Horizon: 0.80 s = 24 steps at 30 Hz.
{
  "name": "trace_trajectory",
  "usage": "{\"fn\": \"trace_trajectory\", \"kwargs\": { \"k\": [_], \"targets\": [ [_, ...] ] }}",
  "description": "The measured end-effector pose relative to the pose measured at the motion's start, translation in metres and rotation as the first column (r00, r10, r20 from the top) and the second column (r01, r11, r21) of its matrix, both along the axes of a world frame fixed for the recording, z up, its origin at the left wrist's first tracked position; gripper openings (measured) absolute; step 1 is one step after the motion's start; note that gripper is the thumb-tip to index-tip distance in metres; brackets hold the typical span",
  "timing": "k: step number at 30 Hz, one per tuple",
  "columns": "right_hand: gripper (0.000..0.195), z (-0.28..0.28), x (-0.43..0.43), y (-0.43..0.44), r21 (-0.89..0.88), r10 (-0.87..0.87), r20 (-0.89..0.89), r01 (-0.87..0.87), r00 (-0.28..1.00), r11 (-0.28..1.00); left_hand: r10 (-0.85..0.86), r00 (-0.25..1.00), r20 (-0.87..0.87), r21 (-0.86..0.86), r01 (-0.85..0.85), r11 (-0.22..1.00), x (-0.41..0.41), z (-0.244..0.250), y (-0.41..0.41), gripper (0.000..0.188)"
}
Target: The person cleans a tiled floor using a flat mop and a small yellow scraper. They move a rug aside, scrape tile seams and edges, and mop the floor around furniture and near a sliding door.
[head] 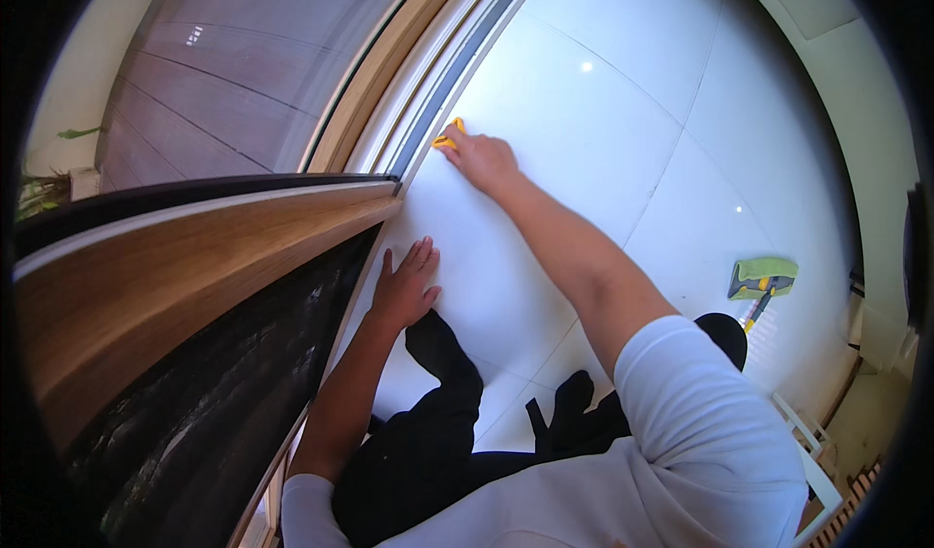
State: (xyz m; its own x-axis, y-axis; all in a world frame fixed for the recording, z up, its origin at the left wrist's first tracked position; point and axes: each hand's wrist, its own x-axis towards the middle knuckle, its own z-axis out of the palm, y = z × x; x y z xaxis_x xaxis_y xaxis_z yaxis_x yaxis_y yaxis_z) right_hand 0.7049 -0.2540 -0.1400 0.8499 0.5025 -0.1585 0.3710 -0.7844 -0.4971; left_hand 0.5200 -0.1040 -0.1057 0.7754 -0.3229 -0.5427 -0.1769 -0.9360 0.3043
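Note:
My right hand (483, 160) grips a small yellow hand tool (446, 142) at the edge of the sliding-door track (425, 125). My fingers cover part of the tool, so its exact kind is unclear. Flat on the white tile floor (511, 278), near the bottom of the wood-framed door panel (219, 234), rests my left hand (406, 285). It holds nothing, and its thumb is spread from the fingers. The arm of my right hand reaches across the tiles.
A flat mop with a green cloth head (764, 271) lies to the right. White furniture (811, 468) stands at lower right. Past the wooden door frame (394, 59) lies an outdoor paved floor (241, 74). My knees in black trousers (438, 438) are close below my left hand.

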Motion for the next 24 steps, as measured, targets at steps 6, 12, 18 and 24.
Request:
{"fn": "trace_trajectory", "kwargs": {
  "k": [6, 12, 18, 24],
  "targets": [
    [0.022, -0.002, -0.097, -0.01, 0.016, 0.264, -0.097, -0.264, 0.96, 0.964, 0.019, 0.999, -0.046, -0.009, -0.02, 1.0, -0.004, -0.005, 0.009, 0.054],
    [0.025, -0.002, -0.016, 0.004, 0.015, 0.221, 0.015, -0.221, 0.975, 0.975, 0.006, 0.998, -0.056, -0.003, -0.006, 1.0, 0.003, 0.003, 0.001, 0.054],
    [0.025, 0.003, -0.066, -0.023, -0.012, 0.252, -0.018, -0.252, 0.968, 0.968, 0.024, 0.998, -0.056, -0.009, -0.024, 1.0, -0.003, -0.005, 0.01, 0.052],
    [0.023, -0.008, -0.033, 0.013, 0.057, 0.198, 0.046, -0.201, 0.979, 0.978, 0.021, 0.997, -0.077, -0.004, -0.021, 1.0, 0.003, 0.0, 0.006, 0.052]
  ]
}}
